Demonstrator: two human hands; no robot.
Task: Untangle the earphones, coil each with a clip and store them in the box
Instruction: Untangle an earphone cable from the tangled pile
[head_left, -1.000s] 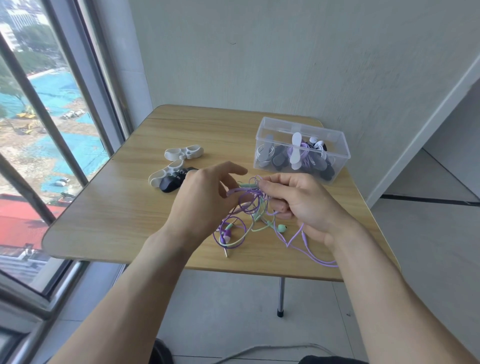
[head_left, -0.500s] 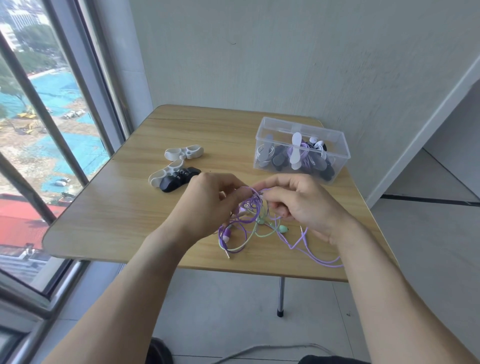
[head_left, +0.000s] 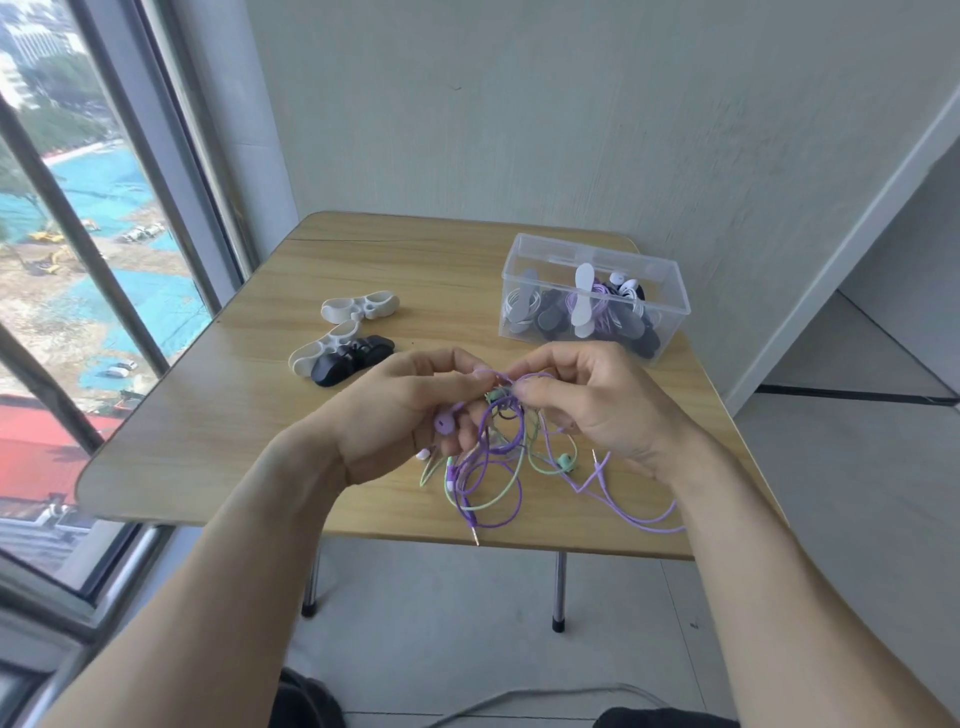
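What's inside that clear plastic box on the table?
The clear box holds coiled earphones in white, purple and black, each wrapped in a white or dark clip. How many there are cannot be told, since they overlap.

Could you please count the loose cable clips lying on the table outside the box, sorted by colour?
White clips: 2, one farther back and one nearer.
Black clips: 1, touching the nearer white one.
Total: 3 loose clips on the table; those inside the box are not counted.

Wooden table (head_left: 218, 415), window (head_left: 78, 260) at left, grey wall (head_left: 519, 104), tiled floor (head_left: 441, 623)
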